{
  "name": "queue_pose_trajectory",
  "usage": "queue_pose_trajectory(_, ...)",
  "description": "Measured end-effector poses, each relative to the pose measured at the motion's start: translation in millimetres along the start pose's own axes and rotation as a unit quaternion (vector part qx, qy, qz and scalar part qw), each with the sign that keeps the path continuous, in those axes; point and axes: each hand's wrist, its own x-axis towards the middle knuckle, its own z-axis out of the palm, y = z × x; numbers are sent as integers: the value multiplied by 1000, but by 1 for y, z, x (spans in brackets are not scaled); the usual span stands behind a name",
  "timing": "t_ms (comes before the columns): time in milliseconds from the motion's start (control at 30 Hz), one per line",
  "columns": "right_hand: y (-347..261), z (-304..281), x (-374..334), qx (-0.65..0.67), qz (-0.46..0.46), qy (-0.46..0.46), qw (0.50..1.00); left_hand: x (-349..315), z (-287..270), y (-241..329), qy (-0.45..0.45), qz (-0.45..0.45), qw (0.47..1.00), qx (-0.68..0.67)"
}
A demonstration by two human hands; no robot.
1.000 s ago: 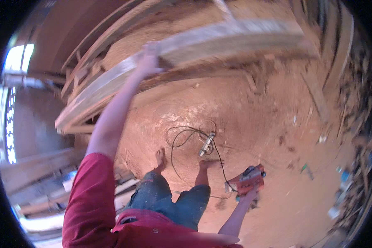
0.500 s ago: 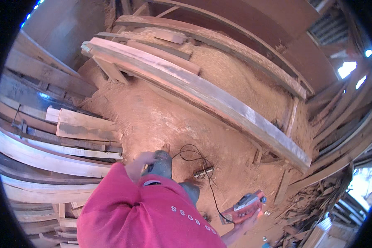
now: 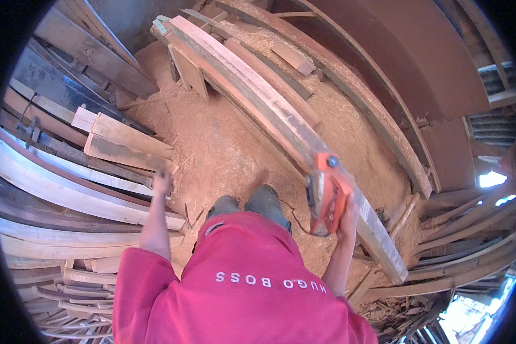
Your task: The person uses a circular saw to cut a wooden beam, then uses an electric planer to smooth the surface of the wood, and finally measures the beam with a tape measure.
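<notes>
My right hand [image 3: 346, 222] grips an orange electric hand planer [image 3: 329, 195] with a blue knob at its far end. The planer is held up over the near half of a long timber beam [image 3: 281, 120]; from here I cannot tell whether it touches the wood. A dark power cord [image 3: 297, 221] curves from the planer's near end toward my legs. Out to the left, my left hand [image 3: 162, 182] hangs beside the ends of stacked boards [image 3: 120, 137]. Its fingers are too small and blurred to make out.
Short wooden legs [image 3: 188, 71] support the beam above a sawdust-covered floor [image 3: 212, 155]. Another long beam [image 3: 350, 86] runs behind it, with a small wood block [image 3: 293, 58] nearby. Curved planks [image 3: 69, 180] are stacked at left, and scrap wood [image 3: 407, 309] lies at lower right.
My right hand has lifted the planer from low beside me up and forward to the beam. My left hand has swung out leftward from my leg. My view and body have turned.
</notes>
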Motion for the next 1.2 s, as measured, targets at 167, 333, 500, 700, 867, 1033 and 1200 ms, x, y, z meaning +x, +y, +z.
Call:
queue_pose_trajectory(167, -50, 85, 129, -91, 20, -203, 975, -69, 125, -47, -195, -26, 979, 44)
queue_pose_trajectory(333, -37, 121, 243, -146, -4, -327, 934, -109, 140, -10, -118, -151, 981, -9)
queue_pose_trajectory(500, -21, 133, 291, -162, -62, -409, 896, -104, 118, 40, 10, -189, 979, -79)
queue_pose_trajectory(700, -23, 137, 306, -217, -35, -381, 898, -70, 112, 77, -27, -171, 984, -52)
queue_pose_trajectory(867, -25, 208, 342, -250, -126, -375, 884, -12, 80, 113, -76, -221, 971, -54)
queue_pose_trajectory(1033, -46, 337, 379, -221, -290, -346, 865, 32, 63, 79, -6, -212, 972, -103)
queue_pose_trajectory(1200, -68, 483, 431, -226, -322, -346, 851, 45, 51, 67, 34, -228, 961, -155)
